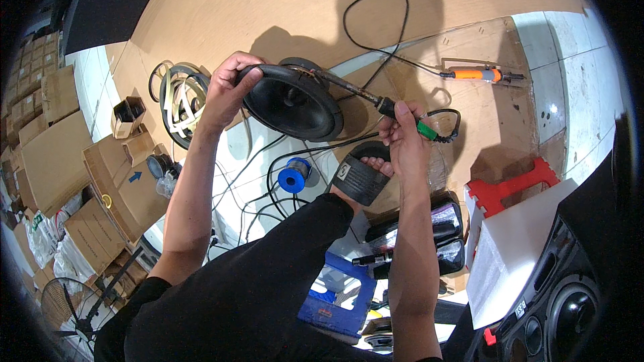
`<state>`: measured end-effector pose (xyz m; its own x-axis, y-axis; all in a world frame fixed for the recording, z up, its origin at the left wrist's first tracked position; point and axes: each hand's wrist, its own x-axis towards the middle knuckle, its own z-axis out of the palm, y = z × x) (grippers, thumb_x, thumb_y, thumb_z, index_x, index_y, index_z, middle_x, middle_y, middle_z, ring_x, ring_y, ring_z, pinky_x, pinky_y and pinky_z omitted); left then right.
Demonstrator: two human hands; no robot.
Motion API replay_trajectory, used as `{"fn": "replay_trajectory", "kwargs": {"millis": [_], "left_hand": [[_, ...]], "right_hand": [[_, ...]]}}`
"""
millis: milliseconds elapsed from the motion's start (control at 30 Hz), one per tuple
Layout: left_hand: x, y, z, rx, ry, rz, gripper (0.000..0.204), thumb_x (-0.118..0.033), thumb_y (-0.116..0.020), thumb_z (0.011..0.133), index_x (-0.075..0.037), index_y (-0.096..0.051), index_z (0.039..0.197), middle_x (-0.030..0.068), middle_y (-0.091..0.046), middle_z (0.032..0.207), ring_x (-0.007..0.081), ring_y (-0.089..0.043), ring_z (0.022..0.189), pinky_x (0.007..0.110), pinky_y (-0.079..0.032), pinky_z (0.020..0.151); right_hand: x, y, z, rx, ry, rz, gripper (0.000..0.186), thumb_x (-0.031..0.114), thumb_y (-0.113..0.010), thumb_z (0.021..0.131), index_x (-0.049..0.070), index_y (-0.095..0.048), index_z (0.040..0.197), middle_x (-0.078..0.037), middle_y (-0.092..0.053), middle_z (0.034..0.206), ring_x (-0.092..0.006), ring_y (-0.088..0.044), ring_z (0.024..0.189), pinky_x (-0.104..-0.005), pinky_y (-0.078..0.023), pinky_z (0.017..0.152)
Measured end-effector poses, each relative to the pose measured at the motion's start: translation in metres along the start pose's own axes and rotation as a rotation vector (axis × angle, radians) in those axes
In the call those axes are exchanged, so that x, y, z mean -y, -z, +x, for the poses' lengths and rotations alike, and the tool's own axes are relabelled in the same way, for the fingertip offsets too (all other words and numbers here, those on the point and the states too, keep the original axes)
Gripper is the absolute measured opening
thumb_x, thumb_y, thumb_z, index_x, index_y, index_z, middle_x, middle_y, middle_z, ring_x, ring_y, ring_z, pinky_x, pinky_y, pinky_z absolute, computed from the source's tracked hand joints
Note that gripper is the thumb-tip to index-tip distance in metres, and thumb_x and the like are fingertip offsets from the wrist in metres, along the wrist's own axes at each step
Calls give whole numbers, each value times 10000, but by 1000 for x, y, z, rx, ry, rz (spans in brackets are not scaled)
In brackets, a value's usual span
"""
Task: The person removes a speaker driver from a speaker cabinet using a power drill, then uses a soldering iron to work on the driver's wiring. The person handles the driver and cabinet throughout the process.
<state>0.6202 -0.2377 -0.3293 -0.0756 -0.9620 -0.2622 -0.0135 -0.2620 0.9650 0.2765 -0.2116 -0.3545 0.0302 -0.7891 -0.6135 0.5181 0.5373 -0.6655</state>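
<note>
Pinching the near-left rim of a round black speaker cone [290, 99], the left hand [228, 90] held it tilted above the floor, thumb over the edge and the dished front facing down toward the wearer. The right hand [408, 135] was closed around the handle of a soldering iron [376, 100], which had a green grip and a long metal shaft. That shaft pointed up and left to the speaker's far side; whether its tip touched the speaker could not be told.

Beneath the hands, a large brown cardboard sheet [235, 0] covered much of the white tiled floor [570, 80]. The wearer's foot [376, 165], in a black slide sandal [360, 184], was planted just below the speaker and left of the right wrist. A blue-ended spool [293, 178] stood near the foot, with thin black cables [274, 201] looping around it. Left of the left hand lay a coil of cream and black loops [176, 125].

Farther right, an orange-and-grey tool [475, 75] with a black cord rested on the cardboard. A red bracket-like piece [513, 188] sat by a white block [513, 248] at the right, above a black speaker cabinet [547, 295]. Cardboard boxes [57, 141] crowded the left side, and a black fan [74, 312] stood at lower left.
</note>
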Motion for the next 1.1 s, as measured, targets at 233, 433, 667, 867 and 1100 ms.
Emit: {"fn": "replay_trajectory", "kwargs": {"millis": [233,433,667,867,1100], "left_hand": [[2,2,-1,2,-8,12,126,-89,-649,1003,-45,-621,1117,97,-706,1120,164,-684,1035,314,-557,923],[0,1,-2,12,-26,50,125,-110,-646,1011,-52,-623,1120,90,-706,1116,150,-683,1020,311,-561,906],[6,2,-1,-15,-32,47,122,-132,-640,1020,-61,-624,1118,89,-708,1108,148,-685,1004,313,-559,901],[2,-3,-2,-39,-24,-17,116,-106,-685,992,-47,-639,1080,61,-703,1046,132,-661,996,290,-529,928],[6,-3,-2,-75,-50,-17,105,-113,-706,979,-56,-625,1016,63,-695,1022,134,-655,960,291,-530,910]], "right_hand": [[-3,-4,-6,-52,-13,10,257,272,-722,971,52,-589,973,-49,-587,667,-128,-565,563,-252,-394,495],[-3,-5,-10,-79,-18,37,265,285,-729,968,73,-574,935,-41,-580,650,-120,-563,550,-245,-399,492],[-3,-6,-8,-64,4,-29,286,318,-714,979,77,-574,916,-47,-604,654,-116,-569,552,-243,-412,495],[0,-18,-15,-120,-1,-45,351,391,-658,1009,44,-651,1062,-72,-660,691,-120,-588,555,-240,-415,502],[-3,-17,-12,-67,-2,-27,465,434,-638,1017,11,-689,1202,-91,-694,722,-114,-595,562,-235,-411,509]]}}
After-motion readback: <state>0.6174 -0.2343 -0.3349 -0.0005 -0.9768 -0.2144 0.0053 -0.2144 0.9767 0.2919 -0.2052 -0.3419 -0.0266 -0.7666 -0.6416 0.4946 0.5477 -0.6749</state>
